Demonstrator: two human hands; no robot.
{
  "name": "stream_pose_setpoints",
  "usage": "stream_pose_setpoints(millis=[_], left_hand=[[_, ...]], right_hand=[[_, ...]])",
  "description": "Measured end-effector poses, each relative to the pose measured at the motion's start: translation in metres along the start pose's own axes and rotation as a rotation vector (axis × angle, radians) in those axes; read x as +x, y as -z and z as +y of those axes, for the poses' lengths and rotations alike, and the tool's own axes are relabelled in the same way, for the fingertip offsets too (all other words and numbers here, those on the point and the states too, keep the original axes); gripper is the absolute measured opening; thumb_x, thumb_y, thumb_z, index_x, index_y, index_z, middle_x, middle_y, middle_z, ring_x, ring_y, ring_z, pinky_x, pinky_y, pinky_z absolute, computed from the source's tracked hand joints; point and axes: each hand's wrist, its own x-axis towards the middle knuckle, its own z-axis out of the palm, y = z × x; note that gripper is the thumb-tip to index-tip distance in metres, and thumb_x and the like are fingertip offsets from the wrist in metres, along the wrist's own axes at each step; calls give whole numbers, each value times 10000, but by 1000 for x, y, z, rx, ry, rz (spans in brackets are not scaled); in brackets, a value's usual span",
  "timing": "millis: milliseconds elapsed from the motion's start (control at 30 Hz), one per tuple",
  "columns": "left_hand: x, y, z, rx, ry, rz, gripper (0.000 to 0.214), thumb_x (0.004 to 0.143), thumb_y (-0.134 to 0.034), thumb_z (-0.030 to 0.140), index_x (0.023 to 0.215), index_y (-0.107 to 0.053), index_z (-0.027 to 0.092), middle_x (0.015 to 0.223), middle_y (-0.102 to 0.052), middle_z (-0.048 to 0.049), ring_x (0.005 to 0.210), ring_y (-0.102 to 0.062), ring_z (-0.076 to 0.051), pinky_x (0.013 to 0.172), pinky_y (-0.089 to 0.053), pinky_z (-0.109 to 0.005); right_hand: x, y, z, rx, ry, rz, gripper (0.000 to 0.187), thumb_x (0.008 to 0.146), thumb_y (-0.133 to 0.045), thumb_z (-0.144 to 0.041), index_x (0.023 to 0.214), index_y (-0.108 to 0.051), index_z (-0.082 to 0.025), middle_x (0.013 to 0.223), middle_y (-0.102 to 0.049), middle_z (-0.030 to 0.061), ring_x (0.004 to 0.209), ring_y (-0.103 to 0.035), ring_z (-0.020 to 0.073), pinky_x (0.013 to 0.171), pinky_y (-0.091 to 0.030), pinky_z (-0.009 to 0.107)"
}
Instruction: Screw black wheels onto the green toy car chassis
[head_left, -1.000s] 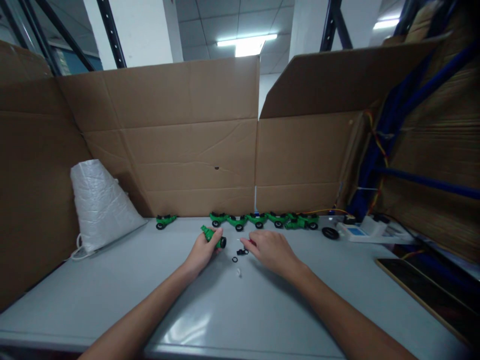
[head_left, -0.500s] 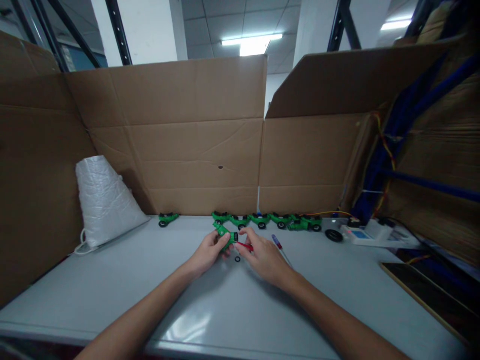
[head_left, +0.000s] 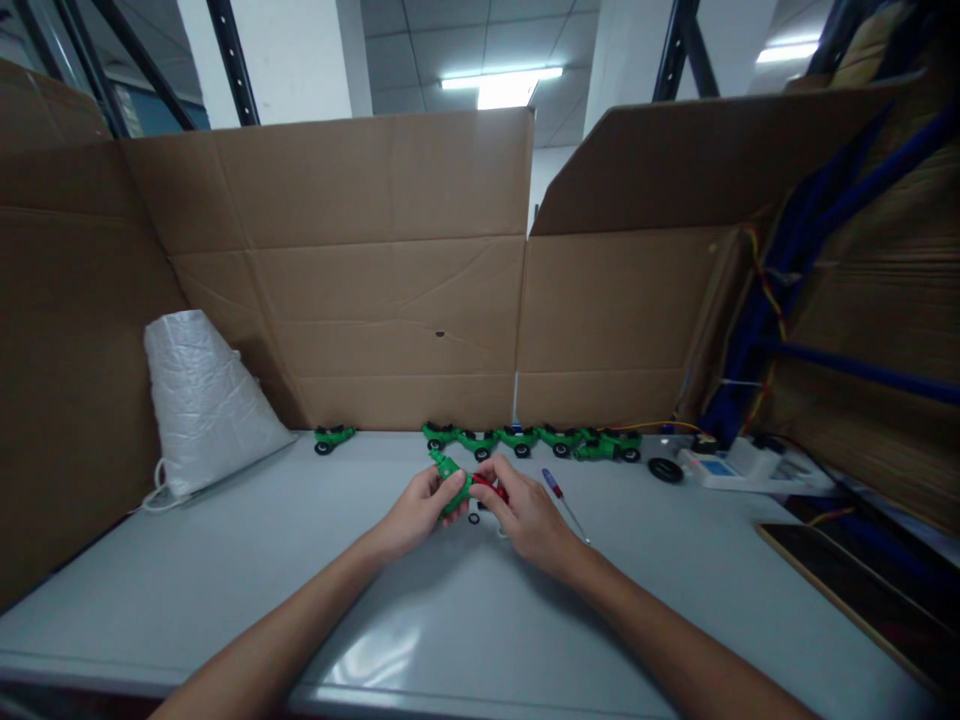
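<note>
My left hand [head_left: 416, 512] is closed round a small green toy vehicle body [head_left: 450, 476] held just above the grey table [head_left: 225, 580]. Meeting it from the right, my right hand [head_left: 525, 512] pinches a small red part [head_left: 491, 488] against the green body. A tiny black ring [head_left: 473, 518] lies on the table just under the hands. Right of my right hand lies a screwdriver [head_left: 559, 492] with a blue and red handle.
A row of finished green toy vehicles [head_left: 532, 440] lines the cardboard wall [head_left: 375, 300] at the back, with one more [head_left: 332, 437] standing apart to the left. A white woven bag [head_left: 202, 400] leans at left. A black wheel [head_left: 660, 468], a white device [head_left: 739, 468] and wires sit at right.
Both hands came together over the table. My left hand carried the green body rightwards, and my right hand picked up the red part and brought it against the body. The screwdriver came into view.
</note>
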Motion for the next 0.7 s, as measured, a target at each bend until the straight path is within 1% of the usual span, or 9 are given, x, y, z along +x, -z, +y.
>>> stream_pose_setpoints(millis=[133, 267, 367, 433, 500, 567, 600, 700], left_hand=[[0, 1, 0, -36, 26, -21, 560, 916, -629, 708, 889, -603, 149, 755, -644, -18, 591, -531, -103, 562, -400, -231], [-1, 2, -1, -82, 41, -46, 540, 920, -642, 685, 896, -596, 148, 743, -627, -8, 570, -500, -89, 517, -332, -215], [-1, 3, -3, -133, 102, -59, 552, 916, -638, 694, 906, -603, 143, 722, -601, 2, 567, -482, -87, 497, -290, -209], [-1, 3, -5, -158, 143, -42, 564, 911, -633, 707, 916, -601, 144, 710, -590, 7, 561, -476, -88, 494, -278, -208], [0, 3, -6, -154, 144, -12, 571, 902, -635, 718, 924, -593, 149, 700, -584, 12, 550, -468, -88, 492, -269, -209], [2, 2, -7, -129, 100, 8, 573, 898, -640, 721, 929, -590, 151, 683, -571, 21, 539, -454, -86, 493, -272, -212], [2, 2, -7, -113, 75, 12, 570, 896, -646, 717, 934, -592, 151, 677, -566, 25, 538, -451, -86, 498, -280, -213], [3, 0, -8, -63, 37, 0, 558, 897, -662, 699, 965, -606, 148, 713, -613, 7, 555, -479, -92, 516, -318, -216]], right_hand=[[-3, -2, -3, -74, 21, 4, 191, 1092, -462, -396, 1101, -551, -227, 1023, -739, 57, 900, -712, 212, 788, -495, 292], [-4, -3, -4, -173, 63, -3, 173, 1094, -465, -369, 1099, -552, -219, 1031, -731, 77, 911, -720, 231, 786, -511, 311], [-4, -3, -2, -236, 149, 10, 144, 1073, -524, -334, 1148, -552, -215, 1054, -707, 90, 968, -708, 251, 814, -538, 340], [-4, -3, -1, -280, 222, 8, 167, 1053, -559, -285, 1206, -547, -219, 1112, -680, 103, 1044, -688, 268, 855, -556, 370], [-3, -1, 0, -296, 269, -14, 212, 1041, -550, -213, 1252, -539, -234, 1186, -649, 109, 1123, -664, 274, 891, -563, 385], [-3, 1, -1, -259, 267, -26, 264, 1032, -550, -187, 1288, -527, -248, 1243, -625, 106, 1152, -657, 265, 899, -563, 373], [-3, 1, -1, -228, 247, -18, 283, 1029, -565, -205, 1304, -519, -249, 1258, -618, 105, 1142, -662, 259, 890, -563, 363], [-2, 0, -1, -150, 136, 50, 336, 1029, -601, -324, 1336, -506, -227, 1244, -643, 111, 1075, -687, 251, 848, -550, 342]])
